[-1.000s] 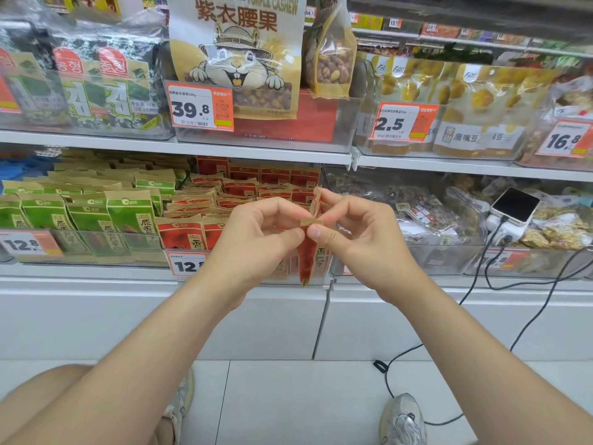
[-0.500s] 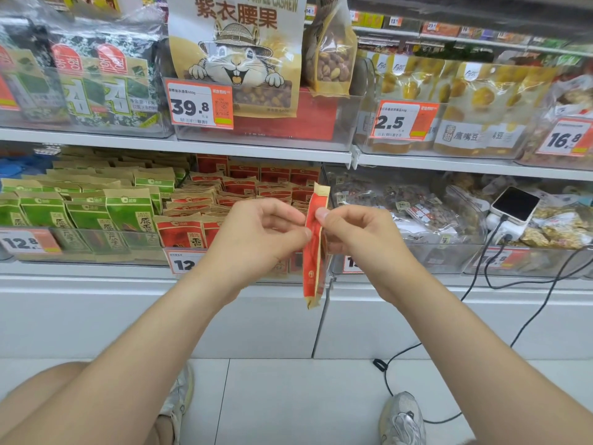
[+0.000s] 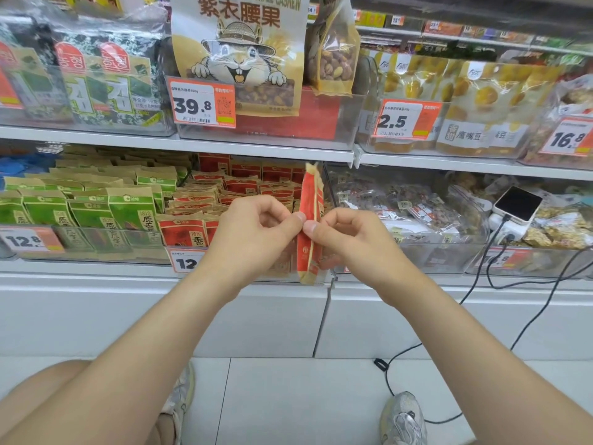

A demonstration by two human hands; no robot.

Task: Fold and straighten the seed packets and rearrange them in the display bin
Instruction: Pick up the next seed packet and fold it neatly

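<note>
A red and tan seed packet [image 3: 308, 248] hangs edge-on and upright in front of the lower shelf. My left hand [image 3: 256, 229] pinches its left edge and my right hand [image 3: 349, 236] pinches its right edge, thumbs nearly touching at mid-height. Behind them a clear display bin [image 3: 224, 271] holds several more red packets [image 3: 183, 231], some lying crumpled. Green seed packets [image 3: 93, 213] fill the bin to the left.
A clear bin of mixed nut bags [image 3: 404, 213] stands to the right, with a phone [image 3: 517, 204] on a charger and black cables [image 3: 475, 284] hanging down. Orange price tags [image 3: 202, 106] front the upper shelf. My shoes [image 3: 402, 419] rest on the white floor tiles.
The packet was pinched low and folded between both hands, then straightened upright. My hands have slid down to its middle, so its top now stands well above my fingers.
</note>
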